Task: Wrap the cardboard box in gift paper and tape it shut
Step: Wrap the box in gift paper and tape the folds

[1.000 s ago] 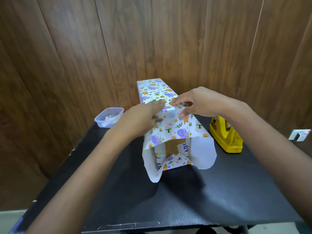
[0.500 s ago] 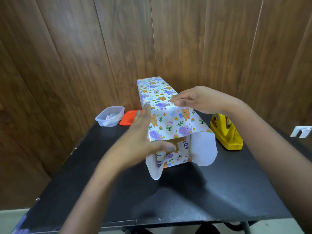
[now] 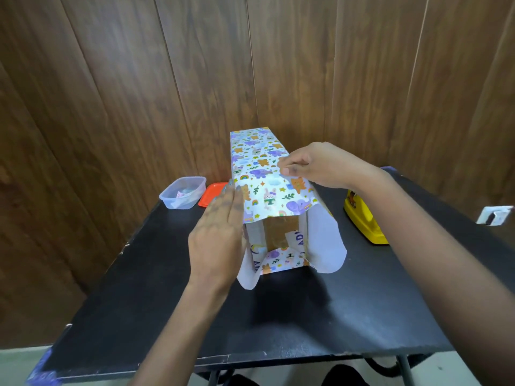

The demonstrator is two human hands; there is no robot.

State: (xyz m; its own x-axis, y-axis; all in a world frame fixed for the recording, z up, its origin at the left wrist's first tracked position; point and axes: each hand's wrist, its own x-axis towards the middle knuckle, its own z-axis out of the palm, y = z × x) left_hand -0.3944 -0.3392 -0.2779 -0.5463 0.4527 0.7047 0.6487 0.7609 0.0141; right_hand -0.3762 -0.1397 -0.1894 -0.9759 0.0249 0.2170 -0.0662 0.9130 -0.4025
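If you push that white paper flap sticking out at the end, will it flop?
Probably floppy: the loose flap curves and sags past the box end, so a push should fold it easily. It likely weighs almost nothing, being thin gift paper. A hard shove might crease it.

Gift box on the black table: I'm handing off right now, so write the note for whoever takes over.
Left hand: open, flat against the wrapped left side of the cardboard box.
Right hand: fingertips bunched on the gift paper atop the box; whether pinching or pressing is unclear.
Yellow tape dispenser: on the table, right of the box, not in hand.
Done: paper wraps the long sides.
Left: the near end is open, with cardboard showing and flaps loose; fold and tape them. The far end is hidden.
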